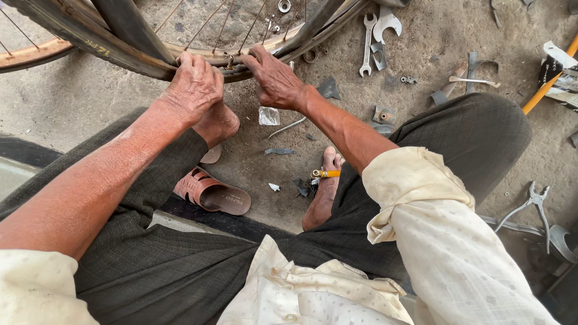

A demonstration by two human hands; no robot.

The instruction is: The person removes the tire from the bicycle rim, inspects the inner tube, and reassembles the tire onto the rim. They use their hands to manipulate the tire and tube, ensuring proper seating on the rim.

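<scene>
A bicycle wheel with a dark tyre (90, 45), rusty rim (36, 54) and thin spokes stands at the top of the head view. My left hand (192, 87) grips the tyre and rim from above. My right hand (276, 78) presses fingers on the tyre and rim beside it, near a small brass valve (230, 61). Both hands sit close together on the wheel's lower edge. My bare feet rest on the dusty ground below.
Wrenches (368, 45) lie on the ground at the upper right, with scraps of rubber and metal. A brown sandal (212, 192) sits by my left foot. A yellow-tipped hose end (325, 174) lies by my right foot. Pliers (530, 207) lie at right, an orange hose (545, 90) farther up.
</scene>
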